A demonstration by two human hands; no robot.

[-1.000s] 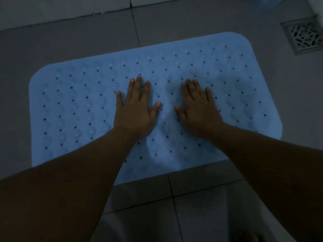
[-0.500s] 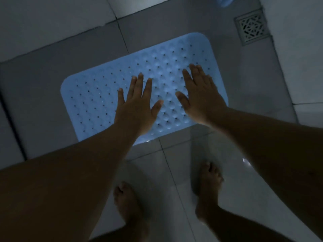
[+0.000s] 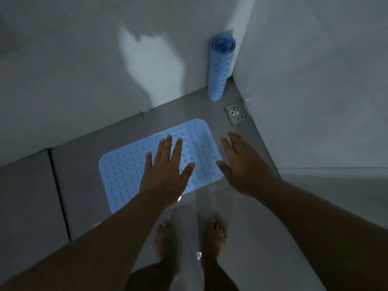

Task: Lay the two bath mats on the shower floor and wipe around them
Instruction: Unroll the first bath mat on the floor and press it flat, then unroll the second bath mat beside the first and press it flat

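A: Where are the 2 mats?

B: 1 blue bath mat (image 3: 126, 173) lies flat on the grey shower floor (image 3: 79, 171), its long side running along the back wall (image 3: 73, 70). It is dotted with small holes. The other, a rolled mat (image 3: 219, 68), stands on end in the corner where the 2 walls meet, leaning against them.

A: And the hands?

B: Both are bare, palms down, fingers spread and released, grasping nothing. The left hand (image 3: 165, 175) is over the right half of the flat mat. The right hand (image 3: 243, 169) is at the mat's right edge, mostly over bare tile. From this high view I cannot tell whether either one touches the mat; they look raised above it.

A: Anything else on the floor?

B: A square metal drain grate (image 3: 237, 114) sits near the right wall (image 3: 315, 91), between the rolled mat and the flat mat's far right corner, apart from both. The person's 2 bare feet (image 3: 214, 240) stand on glossy tile nearer the camera, with small bright glints beside them. A pale patch of light falls on the back wall
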